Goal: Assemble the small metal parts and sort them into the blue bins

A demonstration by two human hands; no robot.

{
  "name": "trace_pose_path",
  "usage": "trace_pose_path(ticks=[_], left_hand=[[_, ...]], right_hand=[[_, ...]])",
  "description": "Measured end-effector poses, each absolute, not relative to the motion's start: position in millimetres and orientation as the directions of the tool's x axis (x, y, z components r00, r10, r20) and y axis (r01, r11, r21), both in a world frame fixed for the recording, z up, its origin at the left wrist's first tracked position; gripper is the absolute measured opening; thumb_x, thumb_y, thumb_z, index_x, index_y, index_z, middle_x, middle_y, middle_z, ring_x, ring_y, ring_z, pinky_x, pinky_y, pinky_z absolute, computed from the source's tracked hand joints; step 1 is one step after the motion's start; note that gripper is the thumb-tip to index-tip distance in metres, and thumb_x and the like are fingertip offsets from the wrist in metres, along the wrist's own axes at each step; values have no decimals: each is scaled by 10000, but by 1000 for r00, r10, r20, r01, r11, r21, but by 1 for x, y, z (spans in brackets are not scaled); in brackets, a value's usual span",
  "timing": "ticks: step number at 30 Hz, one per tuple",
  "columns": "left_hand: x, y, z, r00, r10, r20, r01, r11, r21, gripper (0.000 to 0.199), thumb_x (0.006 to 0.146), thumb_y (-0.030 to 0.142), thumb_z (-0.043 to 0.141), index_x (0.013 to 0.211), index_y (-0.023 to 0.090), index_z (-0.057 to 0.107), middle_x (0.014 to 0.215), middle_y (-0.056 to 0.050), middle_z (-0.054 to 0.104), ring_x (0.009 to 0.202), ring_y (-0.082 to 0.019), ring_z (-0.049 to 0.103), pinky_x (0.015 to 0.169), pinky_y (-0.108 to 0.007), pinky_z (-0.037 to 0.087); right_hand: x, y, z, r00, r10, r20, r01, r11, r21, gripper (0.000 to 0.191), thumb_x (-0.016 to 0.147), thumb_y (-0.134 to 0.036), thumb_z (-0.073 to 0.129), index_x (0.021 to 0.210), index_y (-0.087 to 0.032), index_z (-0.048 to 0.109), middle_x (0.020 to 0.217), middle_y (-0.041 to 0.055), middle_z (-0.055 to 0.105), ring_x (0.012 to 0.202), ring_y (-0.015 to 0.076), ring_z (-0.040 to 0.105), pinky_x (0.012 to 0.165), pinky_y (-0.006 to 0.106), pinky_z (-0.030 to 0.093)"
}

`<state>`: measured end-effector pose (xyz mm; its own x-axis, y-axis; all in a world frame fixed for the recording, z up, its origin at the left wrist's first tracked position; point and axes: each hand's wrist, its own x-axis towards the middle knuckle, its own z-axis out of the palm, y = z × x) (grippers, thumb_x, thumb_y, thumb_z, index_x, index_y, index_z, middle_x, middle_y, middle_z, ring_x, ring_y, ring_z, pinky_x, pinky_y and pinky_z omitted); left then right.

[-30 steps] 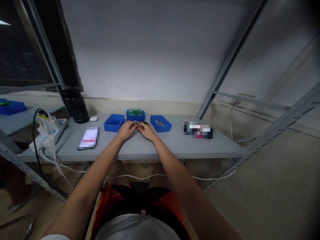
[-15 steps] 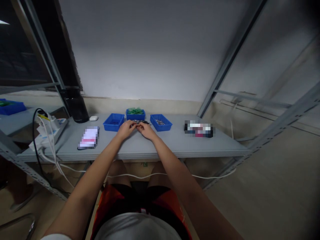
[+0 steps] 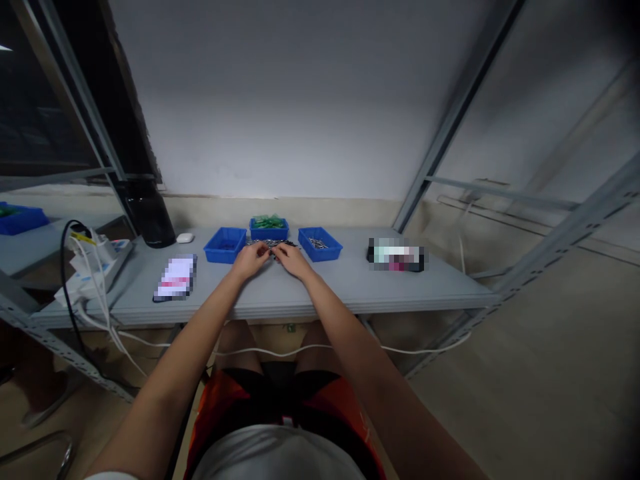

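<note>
Both my hands are close together over the grey table (image 3: 280,287), at the near edge of a pile of small dark and silvery parts (image 3: 273,243). My left hand (image 3: 253,259) has its fingers curled and pinched; whatever is in them is too small to name. My right hand (image 3: 291,259) is also pinched beside it, its fingertips at the pile and their contents hidden. Behind the pile stands a blue bin (image 3: 270,235) with green pieces. A second blue bin (image 3: 226,257) is left of my hands, and a third blue bin (image 3: 327,253) with thin silvery parts is on the right.
A phone (image 3: 175,277), a white earbud case (image 3: 185,237), a black bottle (image 3: 150,213) and a white power strip (image 3: 95,273) with cables occupy the left side. A blurred dark-edged device (image 3: 396,256) lies at right. Metal shelf posts (image 3: 450,133) frame the table.
My fingertips were together over the pile and are now slightly apart. The view has shifted a little; bins and phone stay in place.
</note>
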<state>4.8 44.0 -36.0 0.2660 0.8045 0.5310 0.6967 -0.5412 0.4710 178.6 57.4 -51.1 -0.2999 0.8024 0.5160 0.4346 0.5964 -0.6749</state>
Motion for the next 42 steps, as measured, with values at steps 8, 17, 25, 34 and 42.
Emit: trace_pose_path(ticks=[8, 17, 25, 34, 42], left_hand=[[6, 46, -36, 368, 767, 526, 694, -602, 394, 172, 798, 228, 572, 890, 157, 700, 849, -63, 697, 773, -176, 605, 729, -273, 465], [5, 50, -38, 377, 769, 516, 703, -601, 381, 137, 769, 222, 604, 848, 167, 701, 819, -55, 684, 754, -174, 593, 724, -277, 467], [5, 49, -37, 374, 765, 524, 692, -606, 391, 180, 809, 253, 574, 882, 163, 713, 827, -63, 684, 748, -174, 592, 725, -281, 466], [5, 47, -39, 402, 778, 482, 695, -602, 393, 182, 776, 221, 552, 857, 166, 706, 804, -52, 684, 729, -170, 589, 715, -277, 469], [4, 47, -35, 305, 775, 553, 707, -573, 413, 189, 822, 225, 545, 920, 155, 690, 857, -63, 665, 728, -158, 579, 715, -273, 469]], right_hand=[[178, 57, -52, -334, 801, 497, 438, 598, -671, 226, 874, -333, 514, 768, -171, 630, 710, 5, 633, 645, 121, 524, 667, 237, 382], [179, 63, -56, -368, 797, 479, 429, 603, -673, 185, 851, -258, 492, 781, -169, 638, 689, 4, 625, 654, 127, 532, 649, 233, 383], [180, 67, -59, -364, 802, 473, 445, 596, -668, 181, 862, -253, 475, 789, -175, 620, 676, 0, 614, 625, 125, 521, 665, 242, 400], [177, 61, -53, -277, 818, 504, 375, 575, -727, 172, 840, -265, 524, 955, -179, 618, 769, 8, 650, 673, 128, 571, 707, 259, 443], [178, 64, -54, -250, 818, 518, 387, 575, -721, 155, 850, -295, 508, 855, -191, 623, 698, -1, 629, 665, 138, 564, 690, 256, 430]])
